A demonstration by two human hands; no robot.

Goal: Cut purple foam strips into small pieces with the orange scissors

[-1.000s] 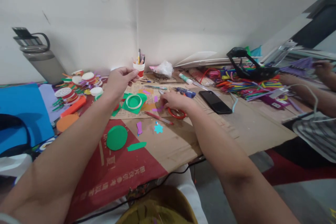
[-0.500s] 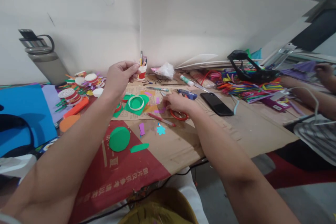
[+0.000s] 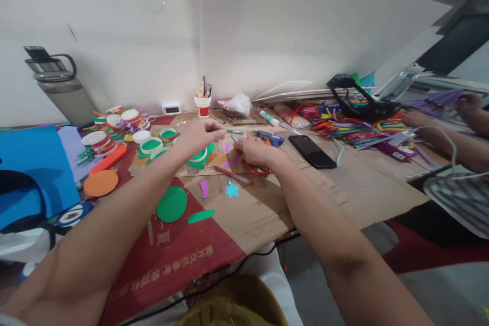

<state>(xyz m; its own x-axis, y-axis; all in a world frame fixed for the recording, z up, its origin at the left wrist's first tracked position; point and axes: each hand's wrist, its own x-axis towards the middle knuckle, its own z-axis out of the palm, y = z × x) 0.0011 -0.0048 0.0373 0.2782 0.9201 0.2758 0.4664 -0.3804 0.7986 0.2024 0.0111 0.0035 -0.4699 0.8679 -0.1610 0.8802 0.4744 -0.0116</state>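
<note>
While the right grip covers red-handled scissors mid-tabletop, its closure, like that of the left grip, cannot be determined. A red pen lies beside the scissors; a phone lies rightward. Red cardboard at the tabletop's near edge reads "图片仅供参考".

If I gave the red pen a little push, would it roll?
Maybe: the red pen looks slim and straight, so it could roll easily. Being thin, it's probably light to lift. The handles of the red-handled scissors lie close by, so they might stop it.
</note>
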